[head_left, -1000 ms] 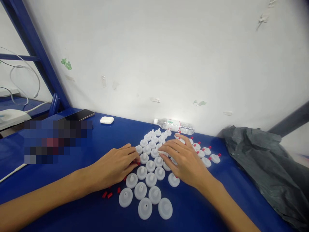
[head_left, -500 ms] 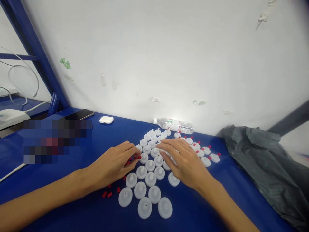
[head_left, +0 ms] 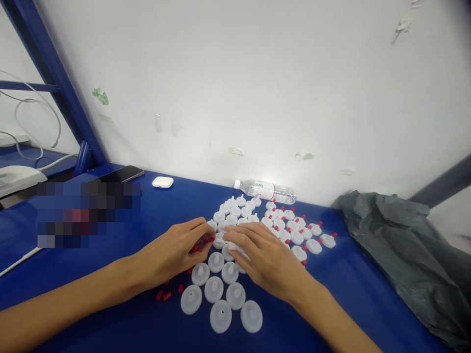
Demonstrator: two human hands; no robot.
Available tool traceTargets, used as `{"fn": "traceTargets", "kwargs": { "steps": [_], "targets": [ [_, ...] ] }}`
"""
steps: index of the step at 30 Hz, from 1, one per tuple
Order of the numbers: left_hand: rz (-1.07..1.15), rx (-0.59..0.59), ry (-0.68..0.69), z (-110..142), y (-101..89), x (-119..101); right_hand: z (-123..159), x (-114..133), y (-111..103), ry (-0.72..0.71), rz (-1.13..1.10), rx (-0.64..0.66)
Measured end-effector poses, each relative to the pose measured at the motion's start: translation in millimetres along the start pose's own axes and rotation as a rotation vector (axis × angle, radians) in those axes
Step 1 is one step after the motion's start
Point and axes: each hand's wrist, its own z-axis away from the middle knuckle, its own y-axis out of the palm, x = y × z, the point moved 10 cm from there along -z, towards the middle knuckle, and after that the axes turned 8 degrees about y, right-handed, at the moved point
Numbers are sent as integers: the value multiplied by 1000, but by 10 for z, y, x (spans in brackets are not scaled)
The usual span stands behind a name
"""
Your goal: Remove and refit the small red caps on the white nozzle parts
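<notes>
My left hand point(head_left: 184, 243) is curled over a pile of small red caps point(head_left: 167, 296), with a red cap point(head_left: 212, 239) at its pinched fingertips. My right hand point(head_left: 260, 252) stretches over the white discs, its fingers apart and pointing at my left fingertips. I see nothing held in it, though its palm is hidden. Around and in front of both hands lie several round white discs with a central nozzle point(head_left: 221, 316). To the right, a group of white discs point(head_left: 314, 246) bears red caps on the nozzles.
A clear plastic bottle point(head_left: 265, 190) lies along the wall. On the blue table point(head_left: 121, 318) are a white earphone case point(head_left: 162, 182) and a phone point(head_left: 128, 172). A dark plastic bag point(head_left: 401, 255) covers the right side. A white cable point(head_left: 20, 260) runs in from the left.
My right hand has moved left and slightly down, closer to my left fingertips, uncovering capped discs on the right. My left hand stays nearly in place.
</notes>
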Motion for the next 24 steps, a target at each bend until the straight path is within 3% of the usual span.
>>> {"fn": "traceTargets", "kwargs": {
  "steps": [10, 17, 24],
  "targets": [
    [-12, -21, 50, -1, -6, -63, -10, 114, 6, -72, 167, -7],
    [-13, 19, 27, -8, 34, -23, -42, 382, -57, -210, 413, -130],
    [-19, -8, 21, -7, 25, -12, -52, 442, -16, -220, 483, -128]
  ]
}}
